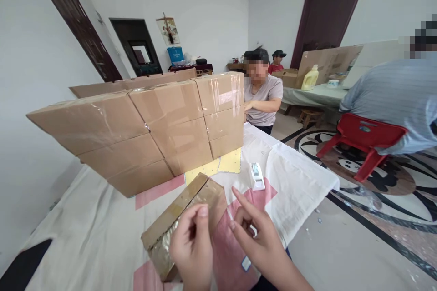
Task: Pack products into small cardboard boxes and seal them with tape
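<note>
My left hand (193,248) is closed in a pinch, thumb pressed to the curled fingers. What it holds, if anything, is too small to make out. It is in front of a small taped cardboard box (182,211) lying on the cloth-covered table. To the right, my right hand (256,234) has its index finger stretched out and the thumb apart from it, while the other fingers curl in. A bit of white shows between those curled fingers; I cannot tell what it is. Beyond the right hand stands a small white device (256,176) with a greenish label.
Large taped cardboard boxes (177,122) form a wall across the table. Yellow patterned sheets (229,162) lie at its foot. A person (264,100) is behind it; another sits on a red chair (372,132) at right. A small blue-edged white piece (246,263) lies near my right wrist.
</note>
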A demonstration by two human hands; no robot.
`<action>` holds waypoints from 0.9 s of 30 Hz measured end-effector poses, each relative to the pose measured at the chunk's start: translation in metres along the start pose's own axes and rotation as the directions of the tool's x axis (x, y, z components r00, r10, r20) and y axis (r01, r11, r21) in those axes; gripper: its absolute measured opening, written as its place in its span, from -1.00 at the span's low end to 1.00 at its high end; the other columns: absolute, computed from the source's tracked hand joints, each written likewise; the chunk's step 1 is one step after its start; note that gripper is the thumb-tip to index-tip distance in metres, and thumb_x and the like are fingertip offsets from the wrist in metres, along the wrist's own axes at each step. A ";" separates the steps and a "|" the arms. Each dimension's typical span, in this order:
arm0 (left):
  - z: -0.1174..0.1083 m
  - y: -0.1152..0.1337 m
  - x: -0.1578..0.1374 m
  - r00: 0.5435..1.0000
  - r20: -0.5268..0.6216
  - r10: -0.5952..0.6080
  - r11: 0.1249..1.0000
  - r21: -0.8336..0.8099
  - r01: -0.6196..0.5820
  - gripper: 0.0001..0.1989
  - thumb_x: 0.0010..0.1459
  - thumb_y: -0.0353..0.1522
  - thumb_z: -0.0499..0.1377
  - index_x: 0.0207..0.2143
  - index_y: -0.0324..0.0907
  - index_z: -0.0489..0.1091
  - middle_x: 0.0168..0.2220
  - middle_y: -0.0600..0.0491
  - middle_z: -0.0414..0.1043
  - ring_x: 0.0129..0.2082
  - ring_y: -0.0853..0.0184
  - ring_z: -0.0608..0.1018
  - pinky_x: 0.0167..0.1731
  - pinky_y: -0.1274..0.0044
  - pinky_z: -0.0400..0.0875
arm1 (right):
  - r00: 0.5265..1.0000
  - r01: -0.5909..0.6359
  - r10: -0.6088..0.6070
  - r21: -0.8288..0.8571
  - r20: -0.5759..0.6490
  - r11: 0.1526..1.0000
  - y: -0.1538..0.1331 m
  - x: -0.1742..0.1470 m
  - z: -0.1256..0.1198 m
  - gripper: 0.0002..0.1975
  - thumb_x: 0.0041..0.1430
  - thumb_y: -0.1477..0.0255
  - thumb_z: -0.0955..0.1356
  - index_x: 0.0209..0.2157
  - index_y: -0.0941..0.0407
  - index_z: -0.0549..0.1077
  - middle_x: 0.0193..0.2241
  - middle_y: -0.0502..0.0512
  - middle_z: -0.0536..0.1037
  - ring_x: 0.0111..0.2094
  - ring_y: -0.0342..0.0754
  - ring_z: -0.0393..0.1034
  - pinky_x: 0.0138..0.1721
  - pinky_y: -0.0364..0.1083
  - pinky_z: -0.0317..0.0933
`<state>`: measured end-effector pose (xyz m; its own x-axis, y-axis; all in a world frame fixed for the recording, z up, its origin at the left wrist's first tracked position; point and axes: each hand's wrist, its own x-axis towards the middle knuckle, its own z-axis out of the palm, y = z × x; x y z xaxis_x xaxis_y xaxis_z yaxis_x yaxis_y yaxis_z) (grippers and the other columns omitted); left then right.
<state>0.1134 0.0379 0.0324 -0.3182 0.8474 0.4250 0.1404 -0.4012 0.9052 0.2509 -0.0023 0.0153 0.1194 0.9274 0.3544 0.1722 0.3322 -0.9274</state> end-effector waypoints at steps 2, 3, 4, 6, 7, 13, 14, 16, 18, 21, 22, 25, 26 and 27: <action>-0.002 0.002 0.008 0.986 -0.119 -0.114 0.993 -0.043 0.110 -0.78 0.19 -0.17 0.30 -0.31 -0.14 0.59 -0.47 0.10 0.49 -0.44 0.38 0.50 -0.43 0.61 0.40 | 0.998 0.052 -0.054 -0.039 -0.042 0.998 0.014 0.003 -0.002 -0.43 0.34 0.47 0.31 0.34 -0.04 0.21 -0.40 -0.06 0.49 -0.43 -0.15 0.33 -0.40 -0.15 0.22; -0.004 0.004 0.013 0.978 -0.129 -0.166 0.984 -0.086 0.156 -0.76 0.19 -0.16 0.29 -0.29 -0.14 0.59 -0.53 0.13 0.40 -0.49 0.42 0.44 -0.46 0.62 0.35 | 0.995 0.087 -0.091 -0.078 -0.041 0.993 0.020 0.006 -0.002 -0.41 0.34 0.49 0.31 0.35 -0.07 0.19 -0.32 -0.02 0.53 -0.35 -0.12 0.39 -0.31 -0.12 0.28; -0.007 0.006 0.017 0.973 -0.109 -0.204 0.972 -0.136 0.189 -0.75 0.20 -0.15 0.29 -0.27 -0.14 0.60 -0.58 0.17 0.29 -0.53 0.46 0.36 -0.50 0.64 0.29 | 0.992 0.122 -0.125 -0.120 -0.022 0.985 0.025 0.010 -0.003 -0.40 0.33 0.51 0.31 0.34 -0.10 0.20 -0.22 0.02 0.56 -0.25 -0.09 0.44 -0.20 -0.07 0.31; -0.013 0.010 0.024 0.964 -0.046 -0.264 0.939 -0.239 0.246 -0.74 0.23 -0.15 0.27 -0.24 -0.15 0.60 -0.64 0.22 0.08 -0.59 0.51 0.20 -0.54 0.66 0.17 | 0.982 0.188 -0.185 -0.180 0.036 0.966 0.030 0.019 -0.002 -0.44 0.32 0.52 0.33 0.29 -0.12 0.29 -0.06 0.08 0.55 -0.05 -0.01 0.43 -0.01 0.02 0.30; -0.015 0.012 0.025 0.957 -0.018 -0.290 0.921 -0.278 0.274 -0.74 0.24 -0.15 0.27 -0.23 -0.15 0.60 -0.65 0.24 0.02 -0.60 0.53 0.15 -0.55 0.66 0.13 | 0.977 0.212 -0.204 -0.187 0.061 0.959 0.029 0.024 0.000 -0.49 0.32 0.52 0.34 0.25 -0.12 0.34 -0.02 0.09 0.54 0.01 0.00 0.41 0.03 0.04 0.29; -0.030 0.015 0.019 0.939 0.001 -0.344 0.902 -0.276 0.331 -0.72 0.27 -0.16 0.25 -0.20 -0.18 0.59 -0.65 0.24 0.00 -0.61 0.55 0.15 -0.54 0.66 0.10 | 0.964 0.246 -0.245 0.004 0.105 0.969 0.004 0.049 0.016 -0.71 0.31 0.53 0.36 0.00 -0.04 0.53 -0.21 0.04 0.56 -0.18 -0.07 0.46 -0.13 -0.04 0.32; -0.032 0.015 0.018 0.940 0.002 -0.341 0.906 -0.265 0.329 -0.73 0.28 -0.16 0.24 -0.20 -0.17 0.59 -0.65 0.24 0.00 -0.61 0.54 0.15 -0.54 0.66 0.10 | 0.963 0.243 -0.245 0.037 0.115 0.969 -0.001 0.052 0.020 -0.73 0.30 0.53 0.37 -0.02 -0.03 0.54 -0.24 0.03 0.56 -0.21 -0.08 0.46 -0.15 -0.05 0.32; -0.035 0.013 0.017 0.940 0.011 -0.340 0.911 -0.244 0.332 -0.73 0.28 -0.16 0.24 -0.21 -0.17 0.59 -0.66 0.24 0.01 -0.61 0.54 0.15 -0.53 0.65 0.10 | 0.960 0.227 -0.238 0.084 0.146 0.970 -0.011 0.058 0.027 -0.77 0.29 0.51 0.38 -0.06 0.01 0.56 -0.30 0.02 0.56 -0.25 -0.09 0.45 -0.20 -0.08 0.31; -0.037 0.010 0.017 0.937 0.034 -0.348 0.912 -0.220 0.346 -0.74 0.28 -0.17 0.24 -0.21 -0.17 0.59 -0.66 0.23 0.02 -0.61 0.54 0.16 -0.53 0.64 0.11 | 0.961 0.203 -0.218 0.100 0.170 0.974 -0.018 0.062 0.036 -0.85 0.27 0.49 0.40 -0.15 0.05 0.58 -0.37 0.00 0.54 -0.33 -0.12 0.42 -0.29 -0.11 0.28; -0.035 0.005 0.016 0.939 0.047 -0.340 0.917 -0.205 0.343 -0.74 0.28 -0.17 0.24 -0.18 -0.15 0.59 -0.65 0.23 0.04 -0.61 0.53 0.17 -0.56 0.64 0.09 | 0.971 0.160 -0.174 0.097 0.163 0.982 -0.023 0.064 0.046 -0.90 0.26 0.50 0.38 -0.35 0.09 0.54 -0.48 -0.04 0.48 -0.43 -0.16 0.32 -0.38 -0.14 0.19; -0.033 0.004 0.016 0.942 0.041 -0.333 0.921 -0.200 0.334 -0.74 0.28 -0.17 0.24 -0.17 -0.14 0.59 -0.65 0.23 0.06 -0.61 0.53 0.17 -0.57 0.64 0.09 | 0.975 0.146 -0.160 0.098 0.154 0.984 -0.024 0.064 0.049 -0.87 0.27 0.51 0.37 -0.39 0.10 0.51 -0.50 -0.05 0.46 -0.45 -0.17 0.29 -0.39 -0.15 0.18; -0.029 0.002 0.016 0.955 0.000 -0.297 0.947 -0.130 0.294 -0.76 0.27 -0.19 0.23 -0.19 -0.14 0.59 -0.64 0.22 0.08 -0.62 0.52 0.18 -0.59 0.63 0.09 | 0.984 0.088 -0.101 0.091 0.149 0.992 -0.021 0.061 0.054 -0.85 0.28 0.51 0.35 -0.41 0.11 0.48 -0.51 -0.06 0.43 -0.46 -0.18 0.26 -0.40 -0.15 0.15; -0.030 0.002 0.018 0.961 -0.022 -0.277 0.958 -0.081 0.275 -0.77 0.27 -0.21 0.22 -0.18 -0.14 0.59 -0.64 0.22 0.10 -0.61 0.51 0.19 -0.58 0.63 0.11 | 0.986 0.064 -0.076 0.086 0.151 0.994 -0.019 0.059 0.055 -0.84 0.28 0.49 0.35 -0.42 0.11 0.47 -0.51 -0.06 0.43 -0.46 -0.18 0.25 -0.41 -0.15 0.15; -0.033 0.001 0.021 0.968 -0.055 -0.246 0.969 -0.023 0.245 -0.78 0.27 -0.23 0.22 -0.16 -0.14 0.58 -0.63 0.21 0.12 -0.60 0.50 0.20 -0.57 0.62 0.14 | 0.988 0.035 -0.047 0.082 0.149 0.996 -0.017 0.057 0.054 -0.83 0.29 0.48 0.35 -0.43 0.11 0.47 -0.51 -0.05 0.42 -0.47 -0.18 0.25 -0.42 -0.16 0.14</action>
<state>0.0763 0.0440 0.0420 -0.3938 0.8998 0.1880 0.0366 -0.1890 0.9813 0.2018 0.0545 0.0450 -0.0357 0.9259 0.3762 0.0957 0.3779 -0.9209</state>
